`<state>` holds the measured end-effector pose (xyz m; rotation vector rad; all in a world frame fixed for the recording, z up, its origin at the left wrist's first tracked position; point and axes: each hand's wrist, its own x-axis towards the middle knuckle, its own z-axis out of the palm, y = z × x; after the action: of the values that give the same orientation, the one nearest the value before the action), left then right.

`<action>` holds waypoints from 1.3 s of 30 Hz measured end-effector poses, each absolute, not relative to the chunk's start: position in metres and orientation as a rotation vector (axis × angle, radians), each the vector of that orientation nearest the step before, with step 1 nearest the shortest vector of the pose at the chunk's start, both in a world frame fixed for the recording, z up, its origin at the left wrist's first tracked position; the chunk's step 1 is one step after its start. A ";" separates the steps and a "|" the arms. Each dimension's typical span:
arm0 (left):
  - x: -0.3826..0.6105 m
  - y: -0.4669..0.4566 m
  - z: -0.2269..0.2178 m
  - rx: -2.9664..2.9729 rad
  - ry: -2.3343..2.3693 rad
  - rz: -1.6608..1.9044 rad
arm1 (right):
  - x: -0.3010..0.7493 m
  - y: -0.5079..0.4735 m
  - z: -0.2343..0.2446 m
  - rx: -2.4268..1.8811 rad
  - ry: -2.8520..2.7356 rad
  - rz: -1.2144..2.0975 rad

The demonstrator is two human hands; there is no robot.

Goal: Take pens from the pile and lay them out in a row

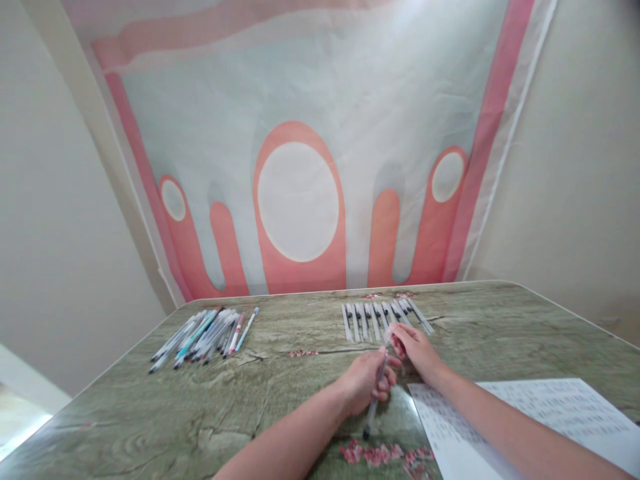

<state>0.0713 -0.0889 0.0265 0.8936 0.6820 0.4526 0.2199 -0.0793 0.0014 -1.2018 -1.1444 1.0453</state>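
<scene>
My left hand (367, 381) is closed around a slim clear pen (371, 417), its dark end slanting down toward the table's near side. Close to the pen's upper end, my right hand (411, 347) pinches its fingertips together. A small pale, see-through piece shows at those fingertips, too blurred to make out. Just beyond both hands lies a row of clear pens (370, 320) with dark bits inside, placed side by side; the pens at its right end are tilted.
A loose pile of pens (205, 337), mostly clear with some coloured ones, lies at the table's left. Printed paper (545, 413) lies under my right forearm. The wood-patterned table (225, 413) ends at a wall hanging (300, 280) behind.
</scene>
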 end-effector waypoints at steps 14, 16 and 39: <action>0.068 -0.078 0.019 1.052 0.940 0.790 | 0.215 -0.090 0.011 -1.227 -1.548 0.928; 0.067 -0.077 0.021 1.114 0.964 0.769 | 0.215 -0.090 0.011 -1.226 -1.566 0.919; 0.027 0.074 0.016 2.115 1.570 0.683 | 0.216 -0.085 0.001 -1.269 -1.509 0.986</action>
<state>0.0271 0.0742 0.0156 2.1151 1.5700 0.6833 0.2158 -0.0848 0.0005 -1.2687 -1.5085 0.9862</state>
